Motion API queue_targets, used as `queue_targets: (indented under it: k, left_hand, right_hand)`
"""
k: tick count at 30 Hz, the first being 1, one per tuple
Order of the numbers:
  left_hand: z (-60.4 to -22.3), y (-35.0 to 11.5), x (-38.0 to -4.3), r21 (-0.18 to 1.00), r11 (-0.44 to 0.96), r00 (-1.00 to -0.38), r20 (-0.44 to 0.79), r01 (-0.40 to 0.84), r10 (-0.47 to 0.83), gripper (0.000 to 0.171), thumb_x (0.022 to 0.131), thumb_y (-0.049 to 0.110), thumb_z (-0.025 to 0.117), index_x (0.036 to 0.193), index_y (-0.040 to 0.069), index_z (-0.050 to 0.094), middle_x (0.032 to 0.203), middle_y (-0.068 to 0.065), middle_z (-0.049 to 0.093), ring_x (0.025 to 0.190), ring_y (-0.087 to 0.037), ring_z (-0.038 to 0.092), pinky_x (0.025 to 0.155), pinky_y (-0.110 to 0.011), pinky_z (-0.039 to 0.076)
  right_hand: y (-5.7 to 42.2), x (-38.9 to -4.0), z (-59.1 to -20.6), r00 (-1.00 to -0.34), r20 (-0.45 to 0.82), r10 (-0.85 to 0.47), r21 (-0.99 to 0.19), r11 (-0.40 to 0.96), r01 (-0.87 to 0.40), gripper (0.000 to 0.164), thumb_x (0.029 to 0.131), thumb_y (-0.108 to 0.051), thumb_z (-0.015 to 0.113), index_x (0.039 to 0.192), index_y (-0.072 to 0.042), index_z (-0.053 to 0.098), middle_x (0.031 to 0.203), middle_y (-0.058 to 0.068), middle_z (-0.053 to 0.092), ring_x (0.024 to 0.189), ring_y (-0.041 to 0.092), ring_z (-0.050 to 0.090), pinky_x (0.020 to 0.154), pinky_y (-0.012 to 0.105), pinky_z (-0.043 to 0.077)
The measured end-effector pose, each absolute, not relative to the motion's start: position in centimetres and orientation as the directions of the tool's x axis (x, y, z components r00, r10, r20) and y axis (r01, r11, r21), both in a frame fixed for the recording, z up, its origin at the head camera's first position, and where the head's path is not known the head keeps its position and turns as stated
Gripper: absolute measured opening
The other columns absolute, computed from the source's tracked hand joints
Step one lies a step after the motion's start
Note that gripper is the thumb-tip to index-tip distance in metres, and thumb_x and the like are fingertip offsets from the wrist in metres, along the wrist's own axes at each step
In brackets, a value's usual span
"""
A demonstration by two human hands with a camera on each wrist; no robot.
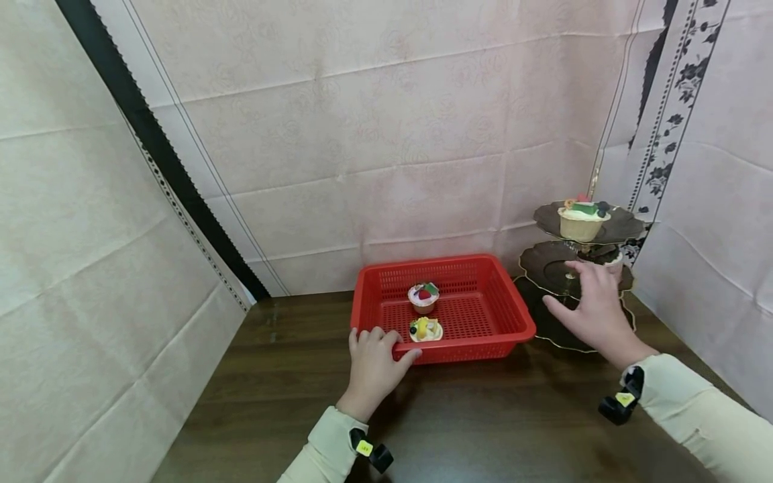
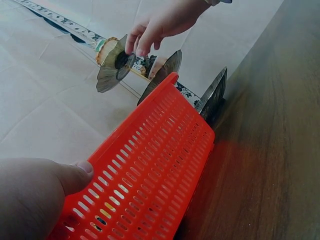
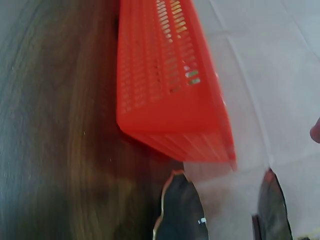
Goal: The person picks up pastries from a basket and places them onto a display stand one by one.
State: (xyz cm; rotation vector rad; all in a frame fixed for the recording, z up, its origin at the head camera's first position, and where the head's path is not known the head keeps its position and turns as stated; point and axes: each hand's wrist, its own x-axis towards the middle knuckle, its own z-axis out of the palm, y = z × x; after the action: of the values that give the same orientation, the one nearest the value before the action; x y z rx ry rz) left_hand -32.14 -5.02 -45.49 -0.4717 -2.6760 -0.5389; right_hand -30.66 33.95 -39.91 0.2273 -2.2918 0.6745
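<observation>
My left hand grips the front left corner of a red plastic basket, thumb along its front rim. Inside lie two cupcakes: one topped with red and green, one with yellow fruit. On the right, my right hand reaches over the middle plate of a dark three-tier stand, thumb and fingers spread apart. Behind its fingers a cupcake on that plate is partly hidden. Another cupcake, with a green and red topping, sits on the top plate.
The basket and stand are side by side on a dark wooden table, close to the cloth-hung back wall. More pale cloth hangs at the right, near the stand. The stand's plates have wavy edges.
</observation>
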Motion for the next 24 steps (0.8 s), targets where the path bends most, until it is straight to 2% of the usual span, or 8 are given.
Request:
queue_targets:
  k: [4, 10, 16, 24]
  left_hand:
    - [-45.6, -5.0, -32.2, 0.297, 0.870, -0.872, 0.420, 0.393, 0.250, 0.044, 0.086, 0.058, 0.073, 0.105, 0.018, 0.072, 0.104, -0.003, 0.065, 0.102, -0.026, 0.055, 0.113, -0.069, 0.021]
    - [-45.7, -5.1, -32.3, 0.289, 0.875, -0.871, 0.425, 0.389, 0.246, 0.046, 0.085, 0.059, 0.073, 0.106, 0.017, 0.072, 0.104, -0.003, 0.065, 0.102, -0.026, 0.055, 0.113, -0.069, 0.022]
    - [-45.7, -5.1, -32.3, 0.288, 0.874, -0.868, 0.430, 0.392, 0.248, 0.047, 0.085, 0.059, 0.073, 0.105, 0.017, 0.072, 0.104, -0.004, 0.065, 0.102, -0.026, 0.055, 0.113, -0.069, 0.022]
    - [-45.6, -5.1, -32.3, 0.290, 0.870, -0.866, 0.432, 0.397, 0.252, 0.047, 0.085, 0.059, 0.073, 0.105, 0.016, 0.073, 0.104, -0.004, 0.066, 0.102, -0.027, 0.055, 0.112, -0.070, 0.022]
  right_hand:
    - [32.5, -31.4, -40.1, -0.761, 0.649, 0.005, -0.419, 0.837, -0.352, 0.071, 0.083, -0.020, 0.080, 0.137, 0.009, 0.044, 0.131, 0.031, 0.045, 0.124, 0.049, 0.036, 0.100, 0.069, 0.027]
    - [29.8, -32.6, -39.9, -0.847, 0.531, -0.020, -0.506, 0.795, -0.336, 0.080, 0.089, -0.029, 0.078, 0.146, 0.005, 0.035, 0.139, 0.027, 0.040, 0.127, 0.044, 0.038, 0.101, 0.067, 0.037]
    - [27.4, -34.3, -40.4, -0.902, 0.423, -0.086, -0.595, 0.725, -0.348, 0.087, 0.089, -0.035, 0.077, 0.152, -0.002, 0.028, 0.141, 0.024, 0.037, 0.122, 0.041, 0.049, 0.096, 0.062, 0.048]
    - [24.7, -36.6, -41.3, -0.940, 0.251, -0.229, -0.637, 0.693, -0.339, 0.105, 0.083, -0.042, 0.082, 0.159, -0.012, 0.016, 0.147, 0.020, 0.038, 0.131, 0.041, 0.048, 0.104, 0.060, 0.044]
